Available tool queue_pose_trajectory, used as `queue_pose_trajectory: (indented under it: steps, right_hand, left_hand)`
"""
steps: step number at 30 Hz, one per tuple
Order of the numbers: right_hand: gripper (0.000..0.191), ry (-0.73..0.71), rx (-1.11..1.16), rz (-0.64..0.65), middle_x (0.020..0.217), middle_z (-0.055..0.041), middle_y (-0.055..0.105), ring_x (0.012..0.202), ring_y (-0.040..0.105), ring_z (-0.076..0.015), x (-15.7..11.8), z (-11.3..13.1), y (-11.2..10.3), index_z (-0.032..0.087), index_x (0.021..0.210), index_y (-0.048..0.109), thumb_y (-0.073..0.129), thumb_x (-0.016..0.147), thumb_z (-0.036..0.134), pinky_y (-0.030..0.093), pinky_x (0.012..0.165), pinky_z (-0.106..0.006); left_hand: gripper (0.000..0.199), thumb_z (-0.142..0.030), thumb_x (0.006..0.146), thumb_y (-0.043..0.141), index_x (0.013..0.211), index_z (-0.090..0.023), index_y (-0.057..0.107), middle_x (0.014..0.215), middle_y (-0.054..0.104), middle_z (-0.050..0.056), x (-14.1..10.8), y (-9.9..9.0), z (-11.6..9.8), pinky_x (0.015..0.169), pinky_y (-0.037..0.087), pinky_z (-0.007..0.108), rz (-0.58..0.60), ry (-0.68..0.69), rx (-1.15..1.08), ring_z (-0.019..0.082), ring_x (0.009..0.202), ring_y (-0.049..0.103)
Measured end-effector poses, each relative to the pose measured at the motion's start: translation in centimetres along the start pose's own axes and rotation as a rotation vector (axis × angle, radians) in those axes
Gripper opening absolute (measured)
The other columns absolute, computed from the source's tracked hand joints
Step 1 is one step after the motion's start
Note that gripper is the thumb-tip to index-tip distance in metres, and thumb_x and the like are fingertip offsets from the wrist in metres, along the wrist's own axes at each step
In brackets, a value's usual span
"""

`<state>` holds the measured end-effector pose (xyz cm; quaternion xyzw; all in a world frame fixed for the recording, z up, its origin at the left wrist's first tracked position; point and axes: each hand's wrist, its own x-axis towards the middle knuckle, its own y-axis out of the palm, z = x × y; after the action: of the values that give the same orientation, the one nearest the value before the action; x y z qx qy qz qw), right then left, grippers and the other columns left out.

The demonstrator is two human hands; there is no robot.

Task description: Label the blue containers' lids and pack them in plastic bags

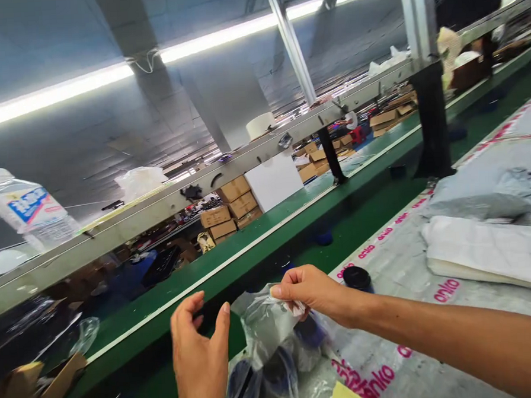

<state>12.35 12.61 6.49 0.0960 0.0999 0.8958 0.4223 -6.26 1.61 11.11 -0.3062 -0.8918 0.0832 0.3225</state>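
Observation:
My right hand [303,291] pinches the top of a clear plastic bag [265,326], which hangs over the near edge of the worktable. Left of the bag, my left hand [199,345] is raised with thumb and fingers apart, holding nothing. Beneath the bag are several dark blue round items in clear plastic, one of them a wrapped dark blue piece [279,373]; their kind is hard to make out. Beyond my right wrist stands a small black-topped cylinder [357,278] on the table covering.
A green conveyor belt [267,228] runs behind the worktable, with dark posts and a rail above it. A plastic bottle [28,205] stands on the rail. White bags [486,250] lie at right. An open cardboard box [64,385] sits at lower left.

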Motion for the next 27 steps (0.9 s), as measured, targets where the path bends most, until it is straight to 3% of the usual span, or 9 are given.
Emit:
queue_pose_trajectory:
  steps: [1, 3, 6, 8, 12, 18, 22, 27]
  right_hand:
    - [0.05, 0.004, 0.002, -0.038, 0.056, 0.0024, 0.058, 0.048, 0.048, -0.0093, -0.1, 0.0, -0.4, 0.017, 0.065, 0.055, 0.082, 0.062, 0.059, 0.042, 0.046, -0.022]
    - [0.052, 0.013, 0.016, -0.093, 0.055, 0.0031, 0.056, 0.048, 0.049, -0.0095, -0.4, 0.1, -1.2, 0.018, 0.066, 0.053, 0.082, 0.062, 0.06, 0.041, 0.045, -0.022]
    - [0.054, 0.023, 0.096, -0.094, 0.056, 0.0039, 0.054, 0.048, 0.048, -0.0093, -0.8, 0.2, -2.0, 0.018, 0.068, 0.053, 0.078, 0.066, 0.065, 0.039, 0.043, -0.021]
    - [0.057, 0.035, 0.155, -0.073, 0.057, 0.0031, 0.054, 0.047, 0.048, -0.0094, -1.2, 0.1, -2.6, 0.017, 0.07, 0.055, 0.071, 0.07, 0.072, 0.038, 0.043, -0.021]
    - [0.066, 0.003, 0.149, -0.138, 0.052, 0.0024, 0.051, 0.045, 0.048, -0.0102, -2.6, 0.0, -4.0, 0.018, 0.062, 0.052, 0.058, 0.073, 0.082, 0.037, 0.042, -0.022]
    - [0.076, -0.071, -0.155, -0.192, 0.048, -0.0008, 0.052, 0.043, 0.048, -0.0123, -4.6, 0.4, -7.1, 0.017, 0.059, 0.055, 0.037, 0.08, 0.088, 0.039, 0.043, -0.025]
    - [0.052, -0.203, -0.267, -0.195, 0.062, 0.0012, 0.056, 0.057, 0.048, -0.0108, -5.3, 1.6, -8.8, 0.016, 0.071, 0.062, 0.062, 0.081, 0.066, 0.035, 0.05, -0.022]
    - [0.027, -0.092, -0.236, -0.108, 0.062, -0.0009, 0.061, 0.057, 0.054, -0.0122, -5.7, 1.9, -9.5, 0.014, 0.073, 0.066, 0.066, 0.079, 0.041, 0.039, 0.052, -0.023]
  left_hand:
    - [0.051, -0.054, 0.066, 0.08, 0.104, -0.023, 0.066, 0.111, 0.068, 0.008, -0.4, 1.0, -0.9, 0.087, 0.048, 0.036, -0.015, 0.091, 0.059, 0.028, 0.101, 0.062]
    - [0.039, -0.056, 0.068, 0.078, 0.088, -0.022, 0.07, 0.092, 0.07, 0.005, -1.5, 3.1, -2.7, 0.077, 0.048, 0.032, 0.189, 0.121, 0.047, 0.025, 0.084, 0.063]
    - [0.039, -0.057, 0.072, 0.076, 0.076, -0.018, 0.071, 0.076, 0.07, 0.006, -2.6, 6.9, -4.3, 0.065, 0.046, 0.028, 0.637, -0.038, -0.128, 0.021, 0.07, 0.062]
    - [0.039, -0.056, 0.074, 0.076, 0.075, -0.017, 0.07, 0.075, 0.07, 0.006, -3.0, 9.2, -4.6, 0.065, 0.046, 0.025, 0.753, -0.118, -0.291, 0.018, 0.069, 0.061]
    - [0.035, -0.049, 0.077, 0.077, 0.077, -0.016, 0.068, 0.072, 0.065, 0.003, -3.3, 11.9, -4.6, 0.067, 0.046, 0.024, 0.818, -0.257, -0.56, 0.013, 0.066, 0.056]
    - [0.036, -0.048, 0.076, 0.079, 0.077, -0.015, 0.065, 0.067, 0.057, -0.001, -3.7, 13.3, -4.8, 0.065, 0.044, 0.022, 0.798, -0.317, -0.597, 0.01, 0.063, 0.049]
    - [0.039, -0.048, 0.071, 0.083, 0.072, -0.015, 0.061, 0.066, 0.056, -0.002, -3.9, 13.9, -4.8, 0.063, 0.043, 0.022, 0.844, -0.322, -0.547, 0.01, 0.062, 0.049]
    - [0.042, -0.05, 0.072, 0.081, 0.07, -0.016, 0.056, 0.064, 0.055, -0.003, -4.6, 14.7, -4.8, 0.063, 0.045, 0.023, 0.837, -0.358, -0.576, 0.009, 0.06, 0.049]
